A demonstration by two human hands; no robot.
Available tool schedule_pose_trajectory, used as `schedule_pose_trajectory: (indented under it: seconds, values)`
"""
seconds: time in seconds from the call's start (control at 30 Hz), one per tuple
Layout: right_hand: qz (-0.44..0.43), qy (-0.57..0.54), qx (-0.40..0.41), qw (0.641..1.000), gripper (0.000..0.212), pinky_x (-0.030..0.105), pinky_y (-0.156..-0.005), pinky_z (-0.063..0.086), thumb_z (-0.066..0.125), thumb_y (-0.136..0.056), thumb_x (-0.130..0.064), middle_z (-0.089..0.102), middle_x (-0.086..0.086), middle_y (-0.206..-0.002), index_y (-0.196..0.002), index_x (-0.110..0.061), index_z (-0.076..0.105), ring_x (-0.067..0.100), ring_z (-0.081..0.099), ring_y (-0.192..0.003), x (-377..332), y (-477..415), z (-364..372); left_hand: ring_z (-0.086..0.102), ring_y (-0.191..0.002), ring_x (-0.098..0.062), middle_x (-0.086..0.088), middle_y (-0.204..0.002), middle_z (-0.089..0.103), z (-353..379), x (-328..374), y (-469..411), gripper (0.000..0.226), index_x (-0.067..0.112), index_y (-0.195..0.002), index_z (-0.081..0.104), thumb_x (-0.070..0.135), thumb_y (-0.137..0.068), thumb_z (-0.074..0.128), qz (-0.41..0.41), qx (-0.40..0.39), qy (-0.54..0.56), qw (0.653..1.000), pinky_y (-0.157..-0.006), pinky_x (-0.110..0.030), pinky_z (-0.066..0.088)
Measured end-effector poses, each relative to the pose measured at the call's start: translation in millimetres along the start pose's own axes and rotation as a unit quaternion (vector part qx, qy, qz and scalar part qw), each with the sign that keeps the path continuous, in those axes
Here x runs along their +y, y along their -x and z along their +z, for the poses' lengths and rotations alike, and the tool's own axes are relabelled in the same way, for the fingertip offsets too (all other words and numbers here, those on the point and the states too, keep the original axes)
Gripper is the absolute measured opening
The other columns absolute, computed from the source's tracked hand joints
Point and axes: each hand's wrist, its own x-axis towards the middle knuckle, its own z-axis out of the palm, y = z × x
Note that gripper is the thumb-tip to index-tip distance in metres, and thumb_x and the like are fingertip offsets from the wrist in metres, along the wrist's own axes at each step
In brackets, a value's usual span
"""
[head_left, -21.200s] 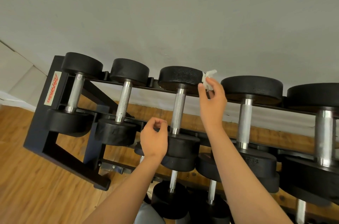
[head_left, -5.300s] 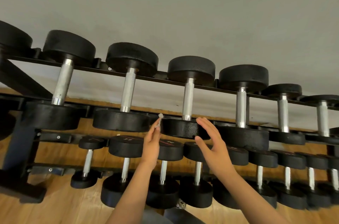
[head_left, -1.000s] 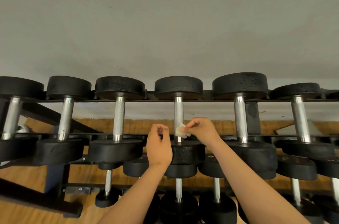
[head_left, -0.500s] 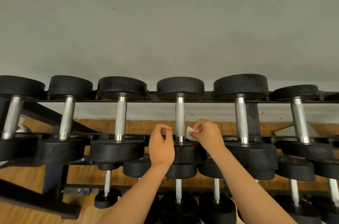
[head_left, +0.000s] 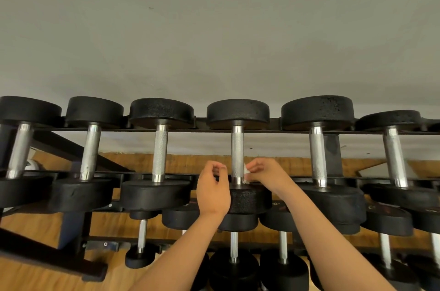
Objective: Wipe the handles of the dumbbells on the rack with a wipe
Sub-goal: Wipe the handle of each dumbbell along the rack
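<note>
wipe (head_left: 245, 172) mostly hidden in right hand (head_left: 263, 175)

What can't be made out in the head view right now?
- Wipe: mostly hidden by fingers of the right hand; only a white corner shows beside the handle.
- Left hand: seen from behind, so whether its curled fingers hold anything is hidden.
- Numbers on the lower dumbbells: too small and blurred.
- Leftmost dumbbell: cut off by the left edge.
</note>
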Motion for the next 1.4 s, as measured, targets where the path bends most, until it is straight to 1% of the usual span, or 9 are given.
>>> schedule_pose_trajectory:
  seconds: [0.2,0.3,0.47,0.6,0.8,1.0,1.13,1.33,1.4]
  values:
    - [-0.040,-0.020,-0.015,0.999,0.007,0.009,-0.062,0.047,0.075,-0.080,-0.010,0.072,0.003,-0.091,-0.084,-0.011,0.070,0.008,0.067,-0.084,-4.7,4.3,-3.3,0.059,-0.085,-0.006,0.007,-0.087,0.063,0.5,1.2,0.4,0.014,0.027,-0.085,0.056,0.019,-0.096,0.052,0.003,0.000,-0.004,1.000,-0.068,-0.006,0.040]
    - [-0.035,-0.048,0.004,0.998,0.007,0.008,-0.063,0.049,0.075,-0.079,-0.006,0.071,0.008,-0.092,-0.083,-0.005,0.070,0.009,0.065,-0.082,-7.7,3.0,-1.9,0.059,-0.085,-0.007,0.006,-0.086,0.063,-0.1,2.2,0.2,0.015,0.027,-0.084,0.055,0.018,-0.096,0.052,0.004,-0.001,-0.001,1.000,-0.069,-0.007,0.041]
    - [-0.054,-0.025,-0.012,0.998,0.004,0.015,-0.075,0.045,0.076,-0.080,-0.016,0.072,-0.002,-0.082,-0.077,-0.016,0.074,0.010,0.066,-0.083,0.3,6.2,3.6,0.060,-0.086,-0.008,0.005,-0.087,0.064,0.1,1.2,0.3,0.017,0.029,-0.083,0.055,0.017,-0.095,0.052,0.001,-0.006,0.003,1.000,-0.071,-0.012,0.040]
    - [-0.070,-0.070,0.080,0.992,0.003,0.013,-0.072,0.045,0.076,-0.080,-0.011,0.072,-0.001,-0.086,-0.080,-0.010,0.073,0.008,0.066,-0.085,2.9,-0.9,7.2,0.061,-0.087,-0.009,0.004,-0.088,0.065,0.4,0.6,0.1,0.017,0.028,-0.083,0.055,0.018,-0.096,0.051,-0.002,-0.006,0.007,1.000,-0.072,-0.013,0.040]
    - [-0.077,0.031,-0.055,0.995,0.003,0.017,-0.079,0.047,0.077,-0.080,-0.017,0.072,-0.003,-0.083,-0.078,-0.015,0.075,0.008,0.066,-0.084,1.9,1.3,-3.6,0.061,-0.084,-0.008,0.003,-0.086,0.065,0.4,-0.4,-0.7,0.015,0.024,-0.084,0.057,0.018,-0.096,0.052,0.001,-0.006,-0.004,1.000,-0.069,-0.009,0.041]
    - [-0.099,-0.014,0.019,0.995,0.010,0.013,-0.072,0.047,0.078,-0.077,-0.010,0.071,0.002,-0.081,-0.079,-0.002,0.071,0.009,0.066,-0.081,-3.7,-7.0,0.4,0.061,-0.081,-0.009,0.002,-0.083,0.065,0.2,-1.2,-1.4,0.014,0.021,-0.085,0.058,0.017,-0.096,0.051,0.005,-0.006,-0.004,1.000,-0.068,-0.005,0.040]
    - [-0.099,0.066,-0.046,0.992,0.007,0.015,-0.073,0.047,0.076,-0.079,-0.014,0.069,-0.002,-0.080,-0.077,-0.009,0.073,0.008,0.064,-0.079,0.5,0.1,1.5,0.061,-0.081,-0.008,0.003,-0.083,0.065,-0.1,-0.3,-1.0,0.016,0.024,-0.083,0.057,0.017,-0.096,0.051,0.005,-0.005,-0.005,1.000,-0.067,-0.006,0.040]
    - [-0.130,-0.010,0.083,0.988,0.008,0.014,-0.075,0.047,0.079,-0.076,-0.013,0.067,0.000,-0.086,-0.074,-0.012,0.071,0.011,0.062,-0.083,-6.4,-9.3,6.9,0.061,-0.080,-0.011,0.001,-0.082,0.065,0.2,-0.1,-1.6,0.016,0.023,-0.083,0.057,0.015,-0.096,0.051,0.007,-0.005,0.005,1.000,-0.067,-0.006,0.041]
    - [-0.106,-0.016,0.057,0.993,0.008,0.016,-0.076,0.048,0.078,-0.077,-0.013,0.068,0.000,-0.084,-0.076,-0.009,0.071,0.009,0.063,-0.082,-4.6,-9.4,3.4,0.061,-0.080,-0.012,0.000,-0.082,0.065,0.1,-0.2,-0.9,0.015,0.023,-0.084,0.057,0.016,-0.096,0.051,0.007,-0.005,0.007,1.000,-0.066,-0.006,0.041]
